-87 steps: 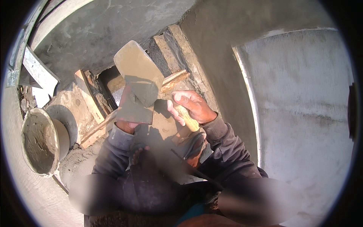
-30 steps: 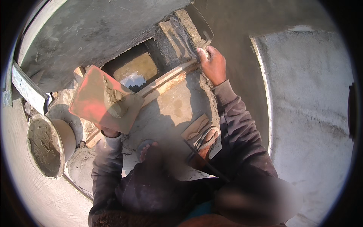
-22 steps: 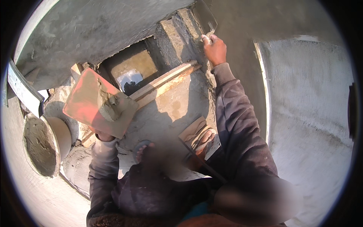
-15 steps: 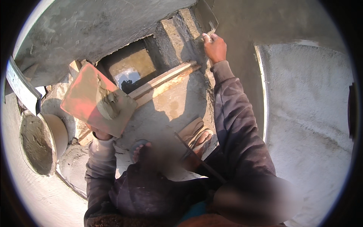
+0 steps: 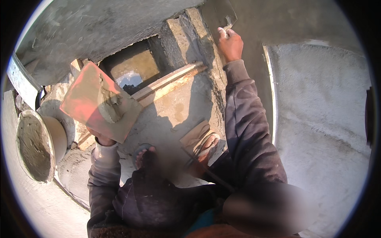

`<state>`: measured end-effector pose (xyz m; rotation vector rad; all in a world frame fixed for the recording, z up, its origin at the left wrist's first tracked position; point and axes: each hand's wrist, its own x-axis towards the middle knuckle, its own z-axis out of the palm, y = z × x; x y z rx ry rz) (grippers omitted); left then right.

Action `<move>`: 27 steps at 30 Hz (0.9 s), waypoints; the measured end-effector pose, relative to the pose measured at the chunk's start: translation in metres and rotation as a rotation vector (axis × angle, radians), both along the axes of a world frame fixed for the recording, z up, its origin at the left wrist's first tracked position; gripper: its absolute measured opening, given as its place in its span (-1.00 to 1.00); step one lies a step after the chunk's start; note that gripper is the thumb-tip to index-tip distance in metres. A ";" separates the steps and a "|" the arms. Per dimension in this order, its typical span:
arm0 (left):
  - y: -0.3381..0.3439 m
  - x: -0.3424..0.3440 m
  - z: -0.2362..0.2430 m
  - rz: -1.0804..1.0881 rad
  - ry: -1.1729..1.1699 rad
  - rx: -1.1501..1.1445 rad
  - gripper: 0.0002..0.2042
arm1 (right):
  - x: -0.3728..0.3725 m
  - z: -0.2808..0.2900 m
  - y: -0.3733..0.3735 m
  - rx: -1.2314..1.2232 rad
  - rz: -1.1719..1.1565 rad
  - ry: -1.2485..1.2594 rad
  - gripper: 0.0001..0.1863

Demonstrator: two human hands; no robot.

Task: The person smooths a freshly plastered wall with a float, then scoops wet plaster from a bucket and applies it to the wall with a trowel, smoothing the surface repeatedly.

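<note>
My left hand point(image 5: 104, 139) is closed beneath a red, grey-smeared plastering hawk point(image 5: 75, 95), and its grip is partly hidden under the board. A lump of wet mortar point(image 5: 109, 106) lies on the hawk's top face. At the far end of my reach, my right hand point(image 5: 231, 47) grips a trowel point(image 5: 228, 19). The trowel's thin blade lies against the smooth, damp-looking grey wall point(image 5: 274, 20), and part of its outline blends into that surface.
A bucket of mortar point(image 5: 35, 146) stands at the left. Beyond my feet, wooden strips point(image 5: 170, 81) edge a square opening point(image 5: 135, 65) with water inside. A rough ledge point(image 5: 210, 51) runs beside the wall. A pale rendered panel point(image 5: 317, 103) is at the right.
My right hand and the trowel have shifted a little to the right along the wall. The hawk stays in my left hand with its mortar; the whole view has moved slightly.
</note>
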<state>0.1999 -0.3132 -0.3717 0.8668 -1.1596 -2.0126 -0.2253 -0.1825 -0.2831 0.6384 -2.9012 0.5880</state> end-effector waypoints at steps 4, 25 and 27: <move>0.001 0.012 -0.013 0.052 -0.092 -0.160 -0.53 | 0.004 0.012 -0.003 0.005 -0.010 -0.009 -0.54; -0.012 -0.002 0.042 0.093 -0.414 -0.770 -0.65 | 0.017 0.018 0.013 -0.077 0.132 0.010 -0.57; -0.011 -0.004 0.055 0.069 -0.531 -0.871 -0.67 | 0.022 -0.007 0.011 -0.018 0.130 0.043 -0.58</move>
